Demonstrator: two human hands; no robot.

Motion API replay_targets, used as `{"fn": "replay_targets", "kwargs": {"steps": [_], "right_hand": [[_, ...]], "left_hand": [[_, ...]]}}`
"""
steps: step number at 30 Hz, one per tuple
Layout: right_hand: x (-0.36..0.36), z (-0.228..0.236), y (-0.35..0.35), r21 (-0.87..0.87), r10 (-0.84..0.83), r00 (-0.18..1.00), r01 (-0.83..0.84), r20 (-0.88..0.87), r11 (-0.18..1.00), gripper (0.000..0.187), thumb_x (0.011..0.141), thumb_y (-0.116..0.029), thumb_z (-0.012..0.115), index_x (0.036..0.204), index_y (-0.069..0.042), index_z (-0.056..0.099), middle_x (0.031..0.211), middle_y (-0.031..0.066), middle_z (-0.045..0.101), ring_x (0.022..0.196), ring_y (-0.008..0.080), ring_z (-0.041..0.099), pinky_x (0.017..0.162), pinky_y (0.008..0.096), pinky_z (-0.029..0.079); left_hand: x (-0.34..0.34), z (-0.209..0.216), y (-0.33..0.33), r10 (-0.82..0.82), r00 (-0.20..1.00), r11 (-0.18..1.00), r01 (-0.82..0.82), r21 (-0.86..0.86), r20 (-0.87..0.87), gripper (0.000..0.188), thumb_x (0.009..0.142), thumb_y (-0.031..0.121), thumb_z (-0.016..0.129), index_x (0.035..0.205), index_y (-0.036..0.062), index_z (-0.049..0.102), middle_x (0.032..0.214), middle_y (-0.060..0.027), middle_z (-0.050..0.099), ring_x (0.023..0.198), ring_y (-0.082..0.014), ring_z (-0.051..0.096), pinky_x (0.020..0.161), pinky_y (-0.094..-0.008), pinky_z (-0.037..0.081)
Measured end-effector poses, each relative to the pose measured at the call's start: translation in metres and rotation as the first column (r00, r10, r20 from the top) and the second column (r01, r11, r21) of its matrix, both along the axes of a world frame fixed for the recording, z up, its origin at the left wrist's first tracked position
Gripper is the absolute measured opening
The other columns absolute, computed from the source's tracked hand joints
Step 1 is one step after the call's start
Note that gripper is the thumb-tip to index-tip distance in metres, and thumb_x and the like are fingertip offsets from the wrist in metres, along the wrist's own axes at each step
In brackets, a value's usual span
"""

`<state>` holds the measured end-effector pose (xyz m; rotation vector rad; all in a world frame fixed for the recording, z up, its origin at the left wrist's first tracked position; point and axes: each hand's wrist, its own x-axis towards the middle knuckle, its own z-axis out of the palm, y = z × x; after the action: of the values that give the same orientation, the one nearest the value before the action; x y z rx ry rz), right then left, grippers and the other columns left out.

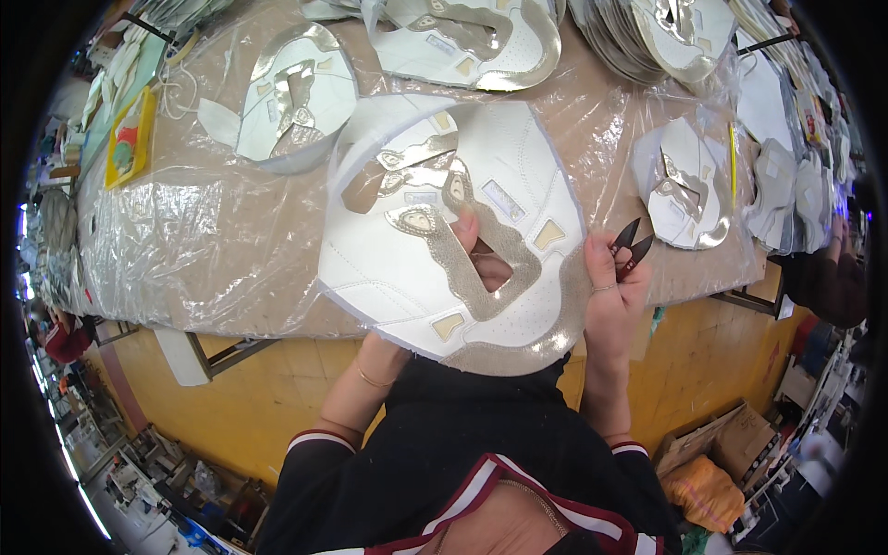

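Note:
A white shoe upper (370,264) with shiny pale-gold trim is held up in front of me, above the table's near edge. My left hand (466,229) is behind it, its thumb and fingers showing through the central opening and gripping the piece; the rest of the hand is hidden. At the upper's right edge, my right hand (618,291) has small dark thread snips (633,252) tucked in its fingers, blades pointing up and apart. The right thumb and fingertips also touch that edge.
Another upper (335,97) lies at the back left, a stack of uppers (615,42) at the back right, and smaller pieces (682,190) on the right. Clear plastic sheeting covers the table (231,240). A yellow tray (130,139) sits far left. Cardboard boxes (740,439) stand on the floor.

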<state>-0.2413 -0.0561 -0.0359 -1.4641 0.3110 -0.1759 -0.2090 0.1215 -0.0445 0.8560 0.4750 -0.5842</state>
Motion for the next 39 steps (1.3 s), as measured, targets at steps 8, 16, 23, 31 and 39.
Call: {"fn": "replay_targets", "kwargs": {"steps": [8, 16, 23, 31, 39], "right_hand": [[0.008, 0.000, 0.006, 0.001, 0.047, 0.999, -0.047, -0.004, 0.999, 0.023, 0.097, -0.014, 0.061, 0.106, 0.007, 0.066, 0.077, -0.0054, 0.058, 0.066, 0.0001, 0.045, 0.057, 0.0169, 0.033], [0.008, 0.000, 0.003, -0.038, -0.007, 1.000, 0.008, 0.028, 0.999, 0.014, 0.096, -0.012, 0.061, 0.094, 0.001, 0.065, 0.078, -0.0056, 0.056, 0.072, 0.0011, 0.046, 0.063, 0.0179, 0.035], [0.015, -0.009, -0.010, -0.072, -0.282, 0.956, 0.288, 0.084, 0.955, 0.015, 0.097, -0.011, 0.060, 0.095, 0.003, 0.065, 0.078, -0.0050, 0.057, 0.071, 0.0005, 0.045, 0.063, 0.0168, 0.034], [0.015, -0.011, -0.021, -0.115, -0.308, 0.944, 0.321, 0.116, 0.940, 0.016, 0.097, -0.011, 0.060, 0.092, 0.003, 0.066, 0.078, -0.0052, 0.056, 0.072, 0.0009, 0.044, 0.064, 0.0174, 0.034], [0.015, -0.015, -0.030, -0.069, -0.242, 0.962, 0.252, 0.126, 0.965, 0.019, 0.097, -0.014, 0.060, 0.098, 0.004, 0.066, 0.082, -0.0044, 0.059, 0.072, 0.0009, 0.045, 0.066, 0.0161, 0.035]], "left_hand": [[0.006, -0.007, 0.002, -0.012, 1.000, 0.998, 0.011, 0.066, 0.009, 0.034, 0.095, 0.039, 0.062, 0.095, 0.0054, 0.065, 0.073, -0.0063, 0.069, 0.054, -0.0063, 0.060, 0.048, -0.0195, 0.050], [0.008, -0.021, 0.015, -0.095, 0.983, 0.935, 0.143, -0.325, 0.159, 0.051, 0.101, 0.047, 0.044, 0.113, 0.0004, 0.059, 0.099, -0.0153, 0.068, 0.087, -0.0153, 0.067, 0.076, -0.0251, 0.055], [0.001, -0.027, 0.029, 0.107, 0.988, 0.635, 0.016, -0.772, 0.109, 0.079, 0.100, 0.058, 0.021, 0.145, -0.0075, 0.028, 0.145, -0.0243, 0.041, 0.136, -0.0375, 0.038, 0.112, -0.0502, 0.034], [-0.004, -0.007, 0.025, -0.176, 0.942, 0.984, 0.178, 0.016, 0.285, 0.047, 0.094, 0.013, 0.059, 0.133, -0.0068, 0.042, 0.126, -0.0173, 0.060, 0.110, -0.0235, 0.063, 0.093, -0.0386, 0.054], [-0.002, 0.000, 0.018, -0.124, 0.941, 0.992, 0.111, 0.057, 0.314, 0.036, 0.092, 0.004, 0.062, 0.125, -0.0070, 0.050, 0.115, -0.0124, 0.064, 0.103, -0.0156, 0.063, 0.087, -0.0291, 0.054]]}}
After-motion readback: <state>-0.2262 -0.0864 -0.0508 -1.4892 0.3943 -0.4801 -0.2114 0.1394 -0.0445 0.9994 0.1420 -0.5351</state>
